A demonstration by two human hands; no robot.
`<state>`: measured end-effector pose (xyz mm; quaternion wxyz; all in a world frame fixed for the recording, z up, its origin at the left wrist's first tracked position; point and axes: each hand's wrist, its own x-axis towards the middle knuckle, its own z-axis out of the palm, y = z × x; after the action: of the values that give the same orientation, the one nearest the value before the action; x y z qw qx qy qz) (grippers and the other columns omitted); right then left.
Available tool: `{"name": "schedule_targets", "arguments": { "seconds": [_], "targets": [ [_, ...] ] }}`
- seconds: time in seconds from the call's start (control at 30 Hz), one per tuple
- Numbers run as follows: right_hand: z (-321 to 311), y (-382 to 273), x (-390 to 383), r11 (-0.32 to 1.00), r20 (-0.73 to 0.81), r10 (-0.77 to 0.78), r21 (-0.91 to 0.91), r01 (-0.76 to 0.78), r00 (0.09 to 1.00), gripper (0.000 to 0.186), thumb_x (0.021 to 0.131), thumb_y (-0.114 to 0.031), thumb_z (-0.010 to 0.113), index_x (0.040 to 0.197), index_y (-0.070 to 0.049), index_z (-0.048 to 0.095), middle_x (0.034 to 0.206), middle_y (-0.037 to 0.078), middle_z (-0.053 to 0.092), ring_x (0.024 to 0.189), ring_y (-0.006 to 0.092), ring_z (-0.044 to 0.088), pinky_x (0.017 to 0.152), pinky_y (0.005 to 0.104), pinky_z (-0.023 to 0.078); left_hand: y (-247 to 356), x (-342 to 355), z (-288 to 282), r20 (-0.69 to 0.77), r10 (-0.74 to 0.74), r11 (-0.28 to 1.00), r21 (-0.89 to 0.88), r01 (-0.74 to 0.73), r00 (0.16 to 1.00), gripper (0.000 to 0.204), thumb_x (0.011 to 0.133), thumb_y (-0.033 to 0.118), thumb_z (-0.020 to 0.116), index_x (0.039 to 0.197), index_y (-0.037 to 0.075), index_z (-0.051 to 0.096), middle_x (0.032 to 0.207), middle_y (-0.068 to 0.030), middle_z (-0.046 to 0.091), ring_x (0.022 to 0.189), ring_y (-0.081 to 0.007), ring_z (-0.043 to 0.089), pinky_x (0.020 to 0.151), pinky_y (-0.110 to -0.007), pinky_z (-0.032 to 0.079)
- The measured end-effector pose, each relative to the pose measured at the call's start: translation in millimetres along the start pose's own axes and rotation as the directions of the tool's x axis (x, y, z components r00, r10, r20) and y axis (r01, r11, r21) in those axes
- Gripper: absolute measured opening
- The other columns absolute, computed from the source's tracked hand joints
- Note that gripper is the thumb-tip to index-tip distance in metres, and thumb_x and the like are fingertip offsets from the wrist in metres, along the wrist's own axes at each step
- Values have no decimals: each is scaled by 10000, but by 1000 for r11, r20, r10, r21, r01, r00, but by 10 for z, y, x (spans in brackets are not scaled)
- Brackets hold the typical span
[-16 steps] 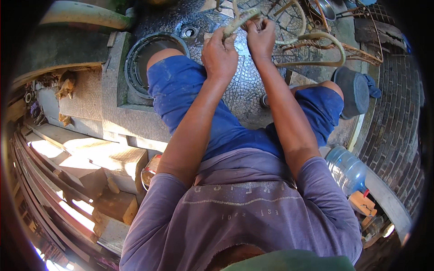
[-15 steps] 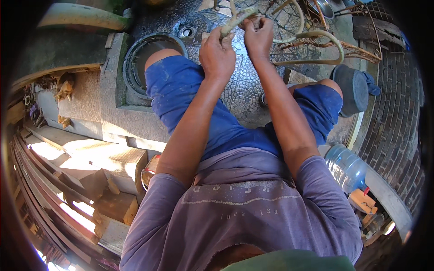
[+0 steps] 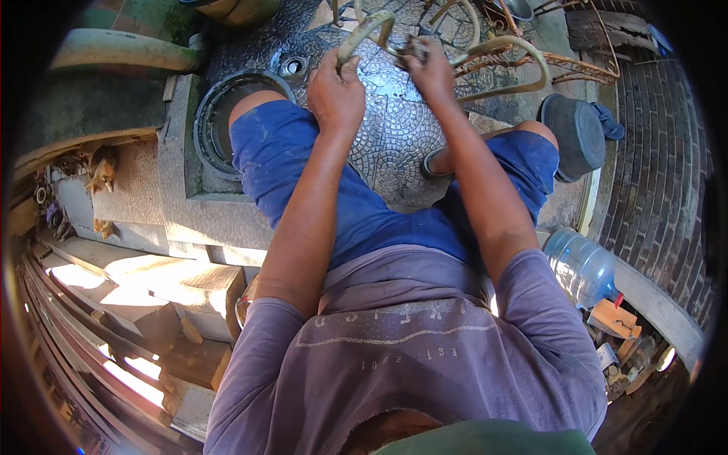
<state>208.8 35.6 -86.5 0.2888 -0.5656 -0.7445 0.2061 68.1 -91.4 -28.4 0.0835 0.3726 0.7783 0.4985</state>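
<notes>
My left grip [image 3: 336,95] is clamping the bent pale tube [image 3: 356,36], far centre; my right grip [image 3: 433,73] is clasping a small dark thing [image 3: 412,51]. Seemingly I'm working the tube over, next needing steady bracing.

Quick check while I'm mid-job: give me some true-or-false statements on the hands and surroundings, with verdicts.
1. The left hand grips a curved tube. True.
2. A dark bucket is beside the right knee. True.
3. The right hand rests on the right knee. False: the right hand is out in front.
4. The bottle is on the left. False: the bottle is on the right.
5. The shorts are blue. True.
</notes>
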Motion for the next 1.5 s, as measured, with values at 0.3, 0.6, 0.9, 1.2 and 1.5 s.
{"name": "schedule_targets", "arguments": {
  "seconds": [0.3,0.6,0.9,1.2,1.5],
  "targets": [
    [-647,756,352,845,151,59,-534,32,987,290,941,-188,573,1218,-161,657,1104,212,670,1026,405,674,877,503,529,25,-17,13,24,2,1000,1,-2,1000,242,924,232,670,1102,67,669,894,-173,700,881,-407,637,763,-506,485],
    [-152,152,117,889,257,172,-457,-37,951,249,903,-177,549,1078,-149,725,1147,200,660,1059,381,672,920,486,529,-87,-21,46,6,2,1000,-29,-2,1000,263,926,221,667,1122,45,665,920,-183,703,899,-411,638,777,-503,488],
    [-600,609,256,822,344,-48,-520,233,938,261,957,-134,506,1154,-190,666,1072,186,655,961,382,687,829,501,533,11,-36,-12,42,-16,1000,23,15,999,255,941,268,657,1118,84,668,898,-168,696,893,-392,635,772,-493,491],
    [-165,49,281,866,332,352,-471,-170,875,291,900,-258,566,1100,-150,747,1216,161,690,1130,357,665,963,463,521,-45,-34,42,-12,14,1000,8,-14,1000,248,928,240,666,1104,65,669,872,-169,700,864,-402,638,773,-500,488],
    [29,-145,128,897,379,-11,-406,177,926,268,901,-171,539,1098,-180,722,1141,157,685,1022,367,678,890,474,527,-4,-34,7,30,-8,1000,12,8,1000,240,918,219,670,1107,70,672,890,-170,705,881,-395,644,783,-494,489]
  ]
}}
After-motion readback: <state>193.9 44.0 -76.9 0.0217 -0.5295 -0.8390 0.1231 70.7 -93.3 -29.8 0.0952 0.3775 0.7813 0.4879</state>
